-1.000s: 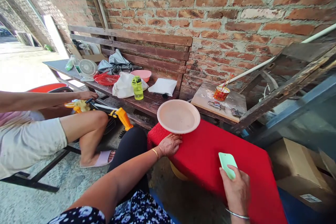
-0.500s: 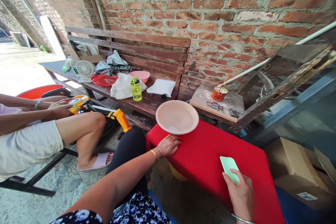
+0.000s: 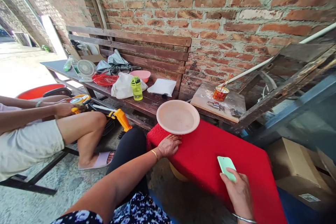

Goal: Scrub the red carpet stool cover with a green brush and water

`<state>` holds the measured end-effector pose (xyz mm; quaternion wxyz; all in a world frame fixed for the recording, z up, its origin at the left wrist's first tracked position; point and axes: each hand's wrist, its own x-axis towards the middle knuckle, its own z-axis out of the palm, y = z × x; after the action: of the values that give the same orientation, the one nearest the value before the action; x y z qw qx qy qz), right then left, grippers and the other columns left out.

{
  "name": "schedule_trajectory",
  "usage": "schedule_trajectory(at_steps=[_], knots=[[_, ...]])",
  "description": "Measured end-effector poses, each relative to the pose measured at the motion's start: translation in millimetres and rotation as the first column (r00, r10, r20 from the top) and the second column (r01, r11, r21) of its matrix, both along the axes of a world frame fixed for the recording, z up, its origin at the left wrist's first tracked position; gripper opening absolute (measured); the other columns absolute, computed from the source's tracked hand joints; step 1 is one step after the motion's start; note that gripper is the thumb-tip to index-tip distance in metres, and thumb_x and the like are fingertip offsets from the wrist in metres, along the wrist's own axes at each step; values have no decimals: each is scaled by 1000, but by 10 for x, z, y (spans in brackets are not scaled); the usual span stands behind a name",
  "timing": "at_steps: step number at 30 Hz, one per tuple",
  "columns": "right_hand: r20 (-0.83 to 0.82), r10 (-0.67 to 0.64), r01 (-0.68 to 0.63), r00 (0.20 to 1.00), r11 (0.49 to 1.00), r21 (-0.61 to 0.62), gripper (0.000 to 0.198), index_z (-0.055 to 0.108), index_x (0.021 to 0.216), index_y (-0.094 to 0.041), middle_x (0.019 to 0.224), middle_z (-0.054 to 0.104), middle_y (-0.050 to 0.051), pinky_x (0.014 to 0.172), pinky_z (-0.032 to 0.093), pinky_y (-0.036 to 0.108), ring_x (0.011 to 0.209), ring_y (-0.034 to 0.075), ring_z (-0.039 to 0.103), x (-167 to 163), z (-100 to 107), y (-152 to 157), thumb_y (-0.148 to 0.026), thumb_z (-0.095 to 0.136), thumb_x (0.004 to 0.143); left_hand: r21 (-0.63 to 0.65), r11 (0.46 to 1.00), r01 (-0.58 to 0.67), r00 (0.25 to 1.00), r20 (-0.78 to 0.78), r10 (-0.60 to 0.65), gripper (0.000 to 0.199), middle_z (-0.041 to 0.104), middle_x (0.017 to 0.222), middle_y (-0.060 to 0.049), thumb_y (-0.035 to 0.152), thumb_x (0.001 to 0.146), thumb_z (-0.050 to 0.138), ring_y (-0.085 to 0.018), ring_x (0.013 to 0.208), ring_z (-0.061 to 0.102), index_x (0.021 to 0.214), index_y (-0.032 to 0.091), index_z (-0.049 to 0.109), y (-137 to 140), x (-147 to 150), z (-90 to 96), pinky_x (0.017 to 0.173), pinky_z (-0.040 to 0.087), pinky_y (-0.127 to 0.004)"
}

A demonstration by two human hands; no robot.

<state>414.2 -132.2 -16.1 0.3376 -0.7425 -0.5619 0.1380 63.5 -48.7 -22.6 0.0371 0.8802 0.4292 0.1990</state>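
Observation:
My left hand (image 3: 169,146) lies palm down on the red cloth (image 3: 210,147), its fingers stretched out near the rim of a pale pink basin (image 3: 178,117). Shallow water seems to stand in the basin, though this is hard to make out. On the right, my right hand (image 3: 238,189) grips a flat mint-green block-like thing (image 3: 227,166) with rounded corners and a small dark dot near its far end. Thumb and fingers hold its near end over the cloth; its underside is hidden.
A wooden bench (image 3: 147,106) carries a green bottle (image 3: 136,88), a white bag (image 3: 123,85) and a small fan (image 3: 86,69). Padlocks and a red cup (image 3: 220,93) stand on a board. A seated person (image 3: 78,126) holds a yellow-and-black tool (image 3: 122,119). A cardboard box (image 3: 296,161) stands right.
My right hand and the mint-green thing have shifted slightly left over the cloth. My left hand stays by the basin. The whole view has moved a little.

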Motion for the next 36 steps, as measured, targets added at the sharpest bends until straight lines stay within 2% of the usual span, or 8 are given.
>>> schedule_trajectory(at_steps=[4,10,13,20,23,29,32,36], knots=[[-2,21,-20,1000,998,58,60,70,99,-23,85,55,5,82,47,42,84,27,57,-173,121,-76,-74,56,70,-6,1000,-2,1000,-3,2,32,65,127,-10,16,88,51,-23,123,56,115,18,68,-2,-3,9,109,41,-40],[-113,350,-339,930,934,109,33,70,97,-25,98,60,7,85,50,39,91,24,61,-1089,138,-12,-50,62,77,-3,1000,-6,1000,13,7,32,65,126,-9,14,86,53,-22,123,57,114,20,68,-3,-1,-3,110,41,-39],[-164,316,-309,934,949,71,36,71,92,-26,97,61,6,84,50,39,90,25,62,-853,74,-9,-54,63,72,1,1000,-5,1000,12,5,32,65,126,-9,13,86,53,-22,122,57,113,19,69,0,-1,-15,109,42,-39],[-34,-121,121,992,993,-3,66,70,97,-24,84,61,7,76,48,43,83,29,58,341,131,-164,-79,61,62,-9,1000,4,1000,23,-4,33,65,127,-10,15,87,52,-23,124,56,115,20,68,-10,-5,1,109,42,-41],[-10,-78,79,997,995,54,66,70,97,-24,87,60,8,81,47,43,88,29,57,36,195,-129,-81,57,66,-20,1000,5,1000,12,-4,33,65,127,-9,16,87,52,-23,124,56,115,20,68,-6,-3,2,109,41,-41],[-93,364,-350,927,927,137,46,69,93,-26,99,60,9,88,49,41,95,26,59,-1134,130,47,-68,57,80,-9,1000,1,1000,10,-1,33,65,127,-9,16,87,52,-22,123,57,116,18,68,-8,7,-3,110,40,-38],[-95,377,-365,921,922,128,49,69,92,-26,99,60,8,87,50,41,93,25,60,-1088,55,57,-71,55,79,-28,1000,-8,1000,11,9,33,65,128,-8,17,88,52,-22,124,56,117,21,68,-21,10,16,110,40,-39],[-38,118,-115,992,990,87,68,70,92,-24,95,58,8,86,49,44,92,27,58,-509,30,-20,-86,52,69,-50,999,-6,1000,4,7,33,64,129,-9,20,88,52,-24,123,56,117,21,68,-29,19,43,110,40,-41]])
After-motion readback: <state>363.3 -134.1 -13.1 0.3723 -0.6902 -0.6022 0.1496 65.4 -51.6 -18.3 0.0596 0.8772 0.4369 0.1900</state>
